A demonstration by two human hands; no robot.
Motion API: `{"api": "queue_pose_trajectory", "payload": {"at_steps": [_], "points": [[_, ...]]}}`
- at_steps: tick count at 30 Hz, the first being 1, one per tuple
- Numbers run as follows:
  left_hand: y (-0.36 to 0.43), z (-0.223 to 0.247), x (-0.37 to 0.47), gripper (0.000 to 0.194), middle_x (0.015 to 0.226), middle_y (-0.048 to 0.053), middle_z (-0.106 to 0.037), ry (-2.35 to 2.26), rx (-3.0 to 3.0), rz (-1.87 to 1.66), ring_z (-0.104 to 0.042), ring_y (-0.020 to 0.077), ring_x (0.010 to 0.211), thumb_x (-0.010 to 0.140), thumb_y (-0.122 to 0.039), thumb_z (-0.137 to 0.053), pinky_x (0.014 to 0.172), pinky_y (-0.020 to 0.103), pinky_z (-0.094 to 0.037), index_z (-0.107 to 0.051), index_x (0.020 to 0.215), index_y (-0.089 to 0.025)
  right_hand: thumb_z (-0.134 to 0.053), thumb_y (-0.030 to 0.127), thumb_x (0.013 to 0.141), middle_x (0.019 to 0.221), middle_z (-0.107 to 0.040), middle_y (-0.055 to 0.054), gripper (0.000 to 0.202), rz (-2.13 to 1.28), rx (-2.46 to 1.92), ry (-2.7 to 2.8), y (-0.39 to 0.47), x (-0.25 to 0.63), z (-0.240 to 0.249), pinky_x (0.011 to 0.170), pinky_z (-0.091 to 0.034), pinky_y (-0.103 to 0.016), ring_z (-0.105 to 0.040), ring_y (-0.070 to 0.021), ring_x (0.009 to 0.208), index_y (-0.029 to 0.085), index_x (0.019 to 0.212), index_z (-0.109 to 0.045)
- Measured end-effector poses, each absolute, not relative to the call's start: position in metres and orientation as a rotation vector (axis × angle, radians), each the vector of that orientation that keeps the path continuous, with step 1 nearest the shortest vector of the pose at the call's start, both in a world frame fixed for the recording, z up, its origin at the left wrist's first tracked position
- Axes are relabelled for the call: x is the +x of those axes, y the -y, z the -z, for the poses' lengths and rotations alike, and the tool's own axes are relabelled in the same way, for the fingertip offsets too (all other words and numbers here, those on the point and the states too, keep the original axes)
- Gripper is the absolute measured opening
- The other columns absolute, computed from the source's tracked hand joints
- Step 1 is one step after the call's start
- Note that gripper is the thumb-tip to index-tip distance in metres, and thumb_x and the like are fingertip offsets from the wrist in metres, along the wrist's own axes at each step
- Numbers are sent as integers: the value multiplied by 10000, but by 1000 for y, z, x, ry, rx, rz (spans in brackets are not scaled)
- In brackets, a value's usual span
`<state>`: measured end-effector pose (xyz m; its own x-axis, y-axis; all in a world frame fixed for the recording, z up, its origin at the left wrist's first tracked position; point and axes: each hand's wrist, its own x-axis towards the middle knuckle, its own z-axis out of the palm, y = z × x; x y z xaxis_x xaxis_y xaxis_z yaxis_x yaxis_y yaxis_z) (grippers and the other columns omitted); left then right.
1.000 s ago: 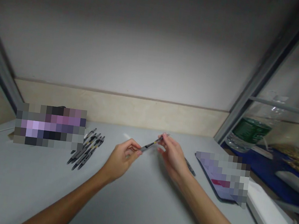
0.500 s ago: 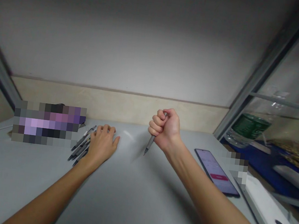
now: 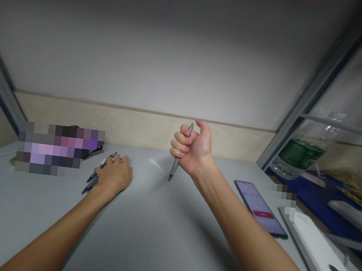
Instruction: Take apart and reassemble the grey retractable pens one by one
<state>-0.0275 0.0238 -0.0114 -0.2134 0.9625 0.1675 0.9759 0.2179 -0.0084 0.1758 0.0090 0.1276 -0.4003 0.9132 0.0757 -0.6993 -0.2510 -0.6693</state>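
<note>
My right hand [image 3: 195, 148] is raised over the middle of the desk, its fingers wrapped round a grey click pen [image 3: 174, 168]. The pen leans, tip down and clear of the surface, and its top end sticks out above my fist. My thumb stands up, apart from the pen's top. To the left, my left hand [image 3: 115, 175] lies palm down across several grey pens [image 3: 91, 180], fingers a little spread. The palm and fingers hide parts of these pens.
A phone [image 3: 259, 209] with a lit screen lies right of my right forearm, beside a white device [image 3: 321, 251]. Beyond the metal frame stands a water bottle [image 3: 302, 155]. A blurred purple item [image 3: 57, 149] sits at the back left of the grey desk [image 3: 134, 244].
My right thumb has lifted off the pen's top, and the hand has moved slightly left and up. The left hand has shifted left, covering more of the pens, its thumb drawn in.
</note>
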Motion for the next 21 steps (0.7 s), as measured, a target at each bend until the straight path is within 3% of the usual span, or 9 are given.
{"api": "queue_pose_trajectory", "payload": {"at_steps": [3, 6, 12, 17, 21], "points": [[-23, 10, -28, 373, 1213, 179, -504, 2310, -1902, 100, -443, 354, 1099, 832, -155, -305, 757, 615, -419, -526, 1132, -166, -300, 320, 798, 416, -118, 91, 303, -1849, -422, 762, -10, 174, -129, 332, -57, -192, -28, -68, 373, 210, 517, -266], [-21, 7, -28, 410, 1206, 174, -515, 2262, -1932, 69, -455, 342, 1082, 792, -82, -312, 756, 570, -438, -522, 1138, -150, -299, 362, 801, 416, -124, 92, 319, -1849, -405, 759, -12, 173, -130, 332, -63, -195, -30, -68, 374, 212, 519, -274], [-20, 8, -28, 391, 1150, 187, -537, 2187, -1933, 75, -455, 337, 1071, 807, -102, -305, 761, 516, -446, -556, 1106, -121, -301, 328, 806, 407, -115, 90, 319, -1849, -400, 773, -15, 170, -132, 336, -55, -198, -30, -71, 372, 213, 511, -256], [-21, 8, -29, 382, 1137, 201, -527, 2159, -1915, 78, -454, 334, 1075, 797, -118, -323, 786, 488, -441, -590, 1069, -104, -303, 449, 817, 415, -123, 98, 379, -1847, -387, 777, -15, 167, -133, 333, -73, -191, -51, -61, 362, 215, 520, -267], [-20, 6, -27, 396, 1126, 203, -530, 2182, -1933, 78, -470, 331, 1072, 788, -109, -328, 798, 481, -447, -598, 1077, -98, -300, 342, 808, 405, -118, 94, 320, -1838, -391, 792, -16, 166, -136, 334, -61, -194, -42, -66, 362, 212, 519, -263]]}}
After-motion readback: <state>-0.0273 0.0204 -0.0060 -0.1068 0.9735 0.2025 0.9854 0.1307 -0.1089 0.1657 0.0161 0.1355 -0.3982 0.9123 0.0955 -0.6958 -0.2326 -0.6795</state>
